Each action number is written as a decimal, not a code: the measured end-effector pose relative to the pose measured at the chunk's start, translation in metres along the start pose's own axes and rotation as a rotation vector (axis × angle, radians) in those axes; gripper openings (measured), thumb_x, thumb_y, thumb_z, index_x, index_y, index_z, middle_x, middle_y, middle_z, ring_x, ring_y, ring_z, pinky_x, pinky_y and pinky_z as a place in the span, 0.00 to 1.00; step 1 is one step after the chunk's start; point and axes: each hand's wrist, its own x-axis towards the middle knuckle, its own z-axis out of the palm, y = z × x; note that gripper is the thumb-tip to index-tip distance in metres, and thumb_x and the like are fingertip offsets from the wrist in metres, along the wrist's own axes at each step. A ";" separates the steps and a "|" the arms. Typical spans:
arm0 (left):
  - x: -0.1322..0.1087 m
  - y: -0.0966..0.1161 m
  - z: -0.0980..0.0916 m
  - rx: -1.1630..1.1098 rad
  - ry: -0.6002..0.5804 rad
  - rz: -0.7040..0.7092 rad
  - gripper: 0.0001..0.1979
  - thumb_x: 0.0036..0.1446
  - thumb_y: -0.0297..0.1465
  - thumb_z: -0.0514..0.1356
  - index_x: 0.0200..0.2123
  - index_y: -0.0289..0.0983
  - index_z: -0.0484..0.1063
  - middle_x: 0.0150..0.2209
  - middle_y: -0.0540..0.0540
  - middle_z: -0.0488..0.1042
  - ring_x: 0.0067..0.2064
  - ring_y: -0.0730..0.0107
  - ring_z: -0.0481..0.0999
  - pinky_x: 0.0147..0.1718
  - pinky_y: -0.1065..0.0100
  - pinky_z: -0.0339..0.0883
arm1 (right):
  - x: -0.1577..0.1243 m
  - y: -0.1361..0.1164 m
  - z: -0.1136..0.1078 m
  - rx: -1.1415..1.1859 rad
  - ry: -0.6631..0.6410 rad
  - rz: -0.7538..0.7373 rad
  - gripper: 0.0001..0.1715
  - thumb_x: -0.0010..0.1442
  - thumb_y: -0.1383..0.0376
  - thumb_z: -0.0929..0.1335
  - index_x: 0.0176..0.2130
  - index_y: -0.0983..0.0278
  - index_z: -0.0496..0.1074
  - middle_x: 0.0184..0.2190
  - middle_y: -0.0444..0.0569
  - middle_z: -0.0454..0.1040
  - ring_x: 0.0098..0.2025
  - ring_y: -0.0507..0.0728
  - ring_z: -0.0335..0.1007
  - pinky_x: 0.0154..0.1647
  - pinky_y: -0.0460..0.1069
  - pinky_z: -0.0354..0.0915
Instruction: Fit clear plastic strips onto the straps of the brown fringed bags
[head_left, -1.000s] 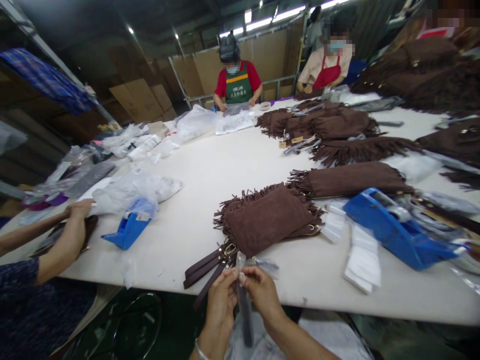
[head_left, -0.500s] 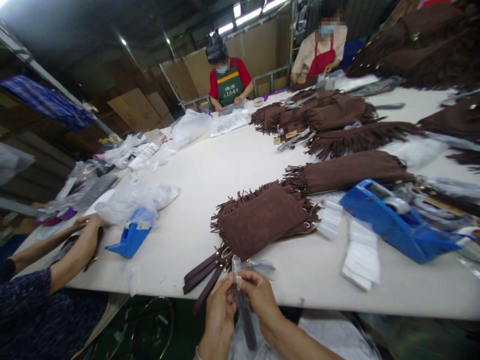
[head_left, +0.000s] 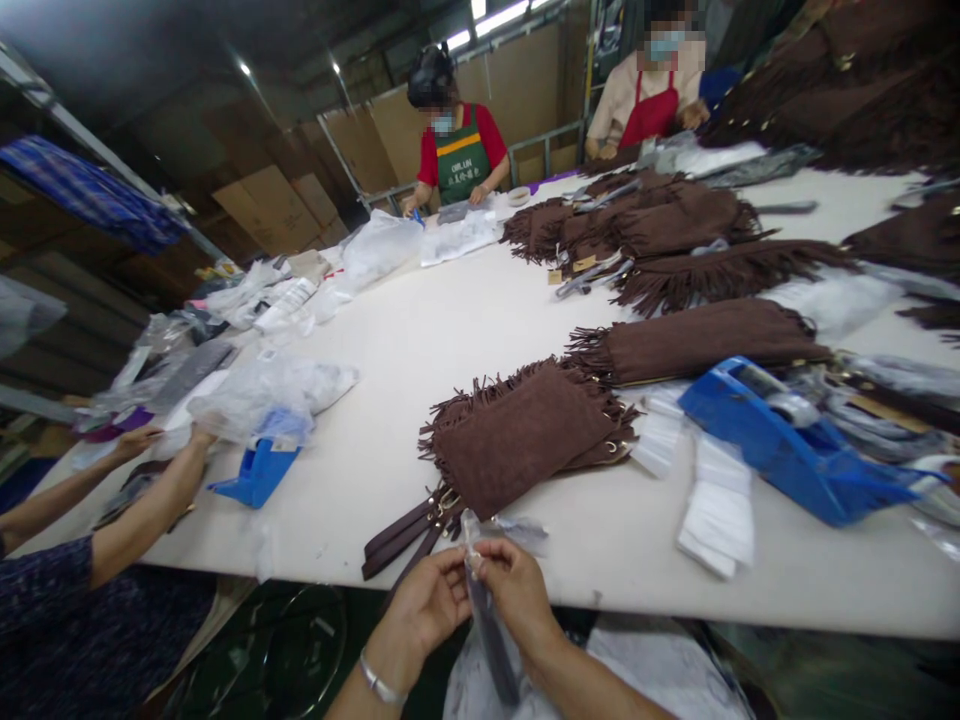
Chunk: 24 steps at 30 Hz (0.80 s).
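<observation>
At the table's front edge I hold a dark strap in a clear plastic sleeve (head_left: 491, 640), its see-through end pointing away from me. My right hand (head_left: 517, 590) pinches the sleeve near that end. My left hand (head_left: 427, 605), palm partly turned up, has its thumb and fingertips against the sleeve's left side, the other fingers loosely curled. Just beyond lies a brown fringed suede bag (head_left: 517, 435) stacked on another. Brown wrist straps (head_left: 397, 535) with metal clasps stick out at its lower left. A small clear plastic piece (head_left: 525, 535) lies behind my right hand.
A blue tape dispenser (head_left: 787, 440) and white paper slips (head_left: 718, 505) are at right. More fringed bags (head_left: 675, 220) pile up behind. At left, a co-worker's arms (head_left: 154, 500) reach near plastic bags (head_left: 262, 395) and another blue dispenser (head_left: 259, 470). Two people work across the table.
My left wrist has swung out to the left, showing more palm, while its fingertips stay by the sleeve. The left co-worker's hands have moved apart, one towards the plastic bags.
</observation>
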 end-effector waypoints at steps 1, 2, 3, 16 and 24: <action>0.001 0.002 -0.002 0.019 -0.026 -0.026 0.04 0.51 0.22 0.61 0.32 0.29 0.73 0.25 0.43 0.78 0.26 0.67 0.77 0.29 0.68 0.72 | 0.000 -0.001 -0.001 -0.002 0.001 0.005 0.12 0.46 0.62 0.71 0.32 0.68 0.76 0.27 0.50 0.78 0.29 0.58 0.72 0.32 0.49 0.65; 0.002 0.003 -0.005 0.036 -0.054 -0.049 0.04 0.51 0.22 0.61 0.33 0.28 0.73 0.26 0.43 0.78 0.26 0.67 0.77 0.30 0.68 0.72 | -0.001 -0.002 -0.001 0.003 0.003 0.012 0.12 0.45 0.62 0.72 0.31 0.67 0.76 0.27 0.50 0.78 0.29 0.57 0.71 0.32 0.49 0.65; 0.003 0.005 -0.008 0.046 -0.085 -0.068 0.05 0.50 0.22 0.61 0.33 0.28 0.73 0.26 0.42 0.78 0.27 0.67 0.77 0.30 0.67 0.72 | -0.001 -0.003 -0.002 0.014 0.006 0.020 0.13 0.44 0.62 0.72 0.31 0.67 0.76 0.26 0.49 0.77 0.28 0.57 0.71 0.31 0.48 0.65; 0.013 0.002 -0.023 -0.027 -0.368 -0.141 0.09 0.52 0.25 0.61 0.38 0.28 0.73 0.31 0.40 0.79 0.32 0.65 0.78 0.37 0.65 0.70 | -0.003 -0.023 -0.008 0.097 -0.122 0.205 0.22 0.38 0.56 0.77 0.32 0.67 0.76 0.20 0.42 0.71 0.20 0.47 0.59 0.21 0.43 0.53; 0.015 0.005 -0.030 0.148 -0.441 -0.019 0.05 0.49 0.24 0.63 0.32 0.31 0.74 0.30 0.43 0.77 0.31 0.66 0.77 0.35 0.63 0.70 | -0.004 -0.024 -0.015 0.055 -0.169 0.253 0.23 0.37 0.55 0.78 0.31 0.66 0.75 0.21 0.42 0.71 0.20 0.47 0.59 0.21 0.43 0.52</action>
